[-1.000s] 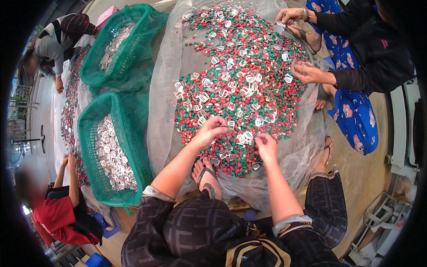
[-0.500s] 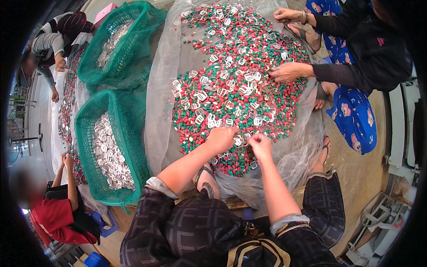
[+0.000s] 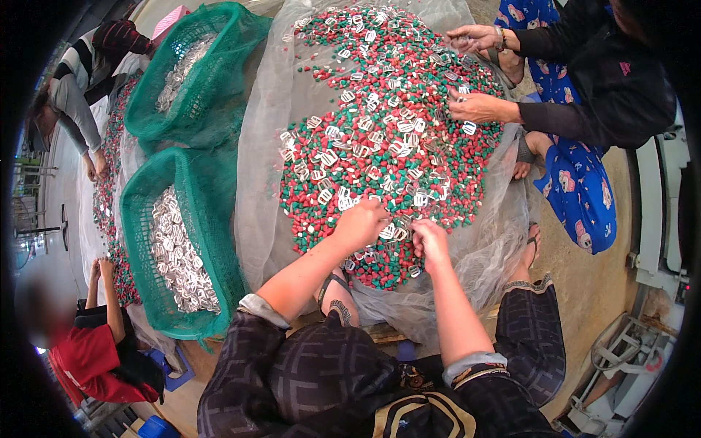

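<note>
A wide spread of small red, green and white pebble-like pieces (image 3: 458,186) lies on pale mesh cloth (image 3: 257,124), with many white slide buckles mixed in. My left hand (image 3: 361,223) reaches in at the near side of the spread, fingers curled down and pressed together. Close by, my right hand (image 3: 429,242) has its thumb and fingers drawn together low over the pieces. White slide buckles (image 3: 394,233) show between my two hands, next to the left fingertips. What either hand grips is hidden by the fingers.
To the left stand a green basket (image 3: 139,270) holding white buckles and a farther green basket (image 3: 139,120), both draped in green netting. Across at right, a co-worker's hands (image 3: 478,108) work over the same pile. Other people at far left bend over another strip of pieces (image 3: 109,175).
My hands have moved slightly apart, the right one turning and lowering toward the pieces. The co-worker's near hand has lifted slightly up and right. At far left, another person's hands have come down together.
</note>
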{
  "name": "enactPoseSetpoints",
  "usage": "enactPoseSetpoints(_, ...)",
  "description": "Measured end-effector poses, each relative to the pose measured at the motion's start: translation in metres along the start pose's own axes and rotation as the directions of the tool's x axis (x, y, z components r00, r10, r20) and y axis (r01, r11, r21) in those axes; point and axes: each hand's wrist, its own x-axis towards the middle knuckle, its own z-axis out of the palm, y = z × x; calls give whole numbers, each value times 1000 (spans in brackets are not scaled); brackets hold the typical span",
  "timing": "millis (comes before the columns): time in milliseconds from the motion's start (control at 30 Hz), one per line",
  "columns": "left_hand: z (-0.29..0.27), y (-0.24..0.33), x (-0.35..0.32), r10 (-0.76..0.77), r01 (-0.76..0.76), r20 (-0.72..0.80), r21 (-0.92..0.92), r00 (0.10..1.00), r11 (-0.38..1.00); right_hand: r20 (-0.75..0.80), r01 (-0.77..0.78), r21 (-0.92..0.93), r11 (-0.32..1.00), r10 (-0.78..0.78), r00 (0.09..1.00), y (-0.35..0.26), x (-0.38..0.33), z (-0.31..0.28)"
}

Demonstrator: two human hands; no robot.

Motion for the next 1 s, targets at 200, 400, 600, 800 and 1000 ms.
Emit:
enactPoseSetpoints(200,-31,-18,1,-292,316,225,-894,930,318,146,281,-857,431,-320,936,-17,-23,41)
enactPoseSetpoints(400,-25,-21,-3,-302,313,148,-714,942,626,32,161,-771,617,-216,976,-8,-7,36)
enactPoseSetpoints(600,-5,-8,-8,-217,252,130,-429,967,867,164,-137,-115,984,155,974,-19,3,4)
enactPoseSetpoints(800,3,-7,-8,-190,255,178,-503,966,826,199,-219,-14,976,217,956,-30,-4,-4)
enactPoseSetpoints(1000,-32,19,6,-289,389,266,-716,920,580,98,-195,350,916,172,980,-33,0,-12)
